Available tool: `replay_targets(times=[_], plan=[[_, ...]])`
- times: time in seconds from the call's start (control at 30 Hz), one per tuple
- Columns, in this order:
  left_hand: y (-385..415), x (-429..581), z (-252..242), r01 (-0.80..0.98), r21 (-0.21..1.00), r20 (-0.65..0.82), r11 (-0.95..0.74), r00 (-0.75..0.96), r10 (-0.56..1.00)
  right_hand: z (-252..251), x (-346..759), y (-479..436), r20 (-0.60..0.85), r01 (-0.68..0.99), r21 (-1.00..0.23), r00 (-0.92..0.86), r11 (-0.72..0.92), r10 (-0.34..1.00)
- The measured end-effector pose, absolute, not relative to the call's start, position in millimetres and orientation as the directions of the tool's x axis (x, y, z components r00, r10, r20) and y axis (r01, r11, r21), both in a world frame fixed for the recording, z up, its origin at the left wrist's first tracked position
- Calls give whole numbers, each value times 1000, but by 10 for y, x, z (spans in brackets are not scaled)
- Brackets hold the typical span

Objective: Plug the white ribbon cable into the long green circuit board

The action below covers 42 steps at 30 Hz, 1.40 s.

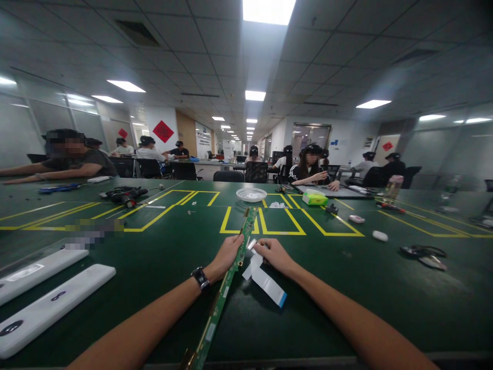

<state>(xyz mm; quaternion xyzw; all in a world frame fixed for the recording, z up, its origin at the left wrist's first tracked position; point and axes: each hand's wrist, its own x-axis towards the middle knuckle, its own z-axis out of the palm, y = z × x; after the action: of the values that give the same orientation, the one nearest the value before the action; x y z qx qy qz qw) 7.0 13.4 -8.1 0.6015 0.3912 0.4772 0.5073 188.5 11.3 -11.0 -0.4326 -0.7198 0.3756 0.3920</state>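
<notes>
A long, narrow green circuit board strip (231, 272) lies on the green table (346, 288), running from the near edge away from me. My left hand (228, 253), with a black watch on its wrist, grips the strip's left edge about midway, fingers curled over it. My right hand (274, 254) is closed in a pinch on the end of a white flat ribbon cable (265, 281) right next to the strip. The cable trails back toward me and ends in a blue tip.
Two white elongated covers (50, 303) lie at the near left. A clear round dish (251, 194) and a green tissue pack (315, 198) sit beyond the strip. Black scissors (423, 254) and small white parts lie to the right. Black tools (125, 194) rest far left. Other people sit around the tables.
</notes>
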Motion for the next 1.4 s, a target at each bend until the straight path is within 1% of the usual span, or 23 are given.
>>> replay_targets(times=[0.13, 0.23, 0.4, 0.5, 0.67, 0.77, 0.9, 1.03, 1.13, 1.27, 1.33, 1.4], plan=[[120, 79, -89, 36, 974, 203, -224, 298, 933, -116, 1874, 137, 238, 288, -901, -298, 325, 924], [83, 90, -82, 38, 979, 177, -201, 336, 925, -144, 1884, 169, 245, 270, -904, -311, 332, 918], [29, 85, -37, 97, 974, 158, -207, 369, 916, -185, 1916, 189, 201, 254, -919, -353, 300, 914], [31, 76, -33, 112, 969, 162, -219, 380, 911, -182, 1922, 174, 192, 240, -926, -363, 291, 912], [63, 73, -74, 123, 966, 169, -229, 368, 914, -165, 1908, 150, 230, 255, -908, -358, 331, 905], [65, 81, -82, 106, 973, 156, -203, 346, 925, -180, 1901, 164, 231, 275, -902, -340, 331, 912], [40, 84, -49, 87, 987, 96, -134, 344, 934, -209, 1902, 190, 249, 284, -894, -325, 346, 912], [35, 71, -20, 23, 998, 46, -61, 404, 914, -203, 1915, 200, 252, 289, -893, -313, 345, 916], [73, 67, -34, 6, 999, 40, -48, 438, 898, -185, 1946, 233, 256, 302, -887, -304, 348, 918], [161, 45, -65, 33, 996, 61, -79, 382, 922, -148, 2070, 336, 272, 376, -858, -248, 351, 930], [208, 5, -57, 62, 991, 94, -115, 281, 955, -118, 2192, 401, 288, 467, -819, -172, 335, 942], [253, -55, -28, 99, 984, 132, -148, 151, 980, -82, 2353, 463, 319, 615, -733, -67, 290, 946]])
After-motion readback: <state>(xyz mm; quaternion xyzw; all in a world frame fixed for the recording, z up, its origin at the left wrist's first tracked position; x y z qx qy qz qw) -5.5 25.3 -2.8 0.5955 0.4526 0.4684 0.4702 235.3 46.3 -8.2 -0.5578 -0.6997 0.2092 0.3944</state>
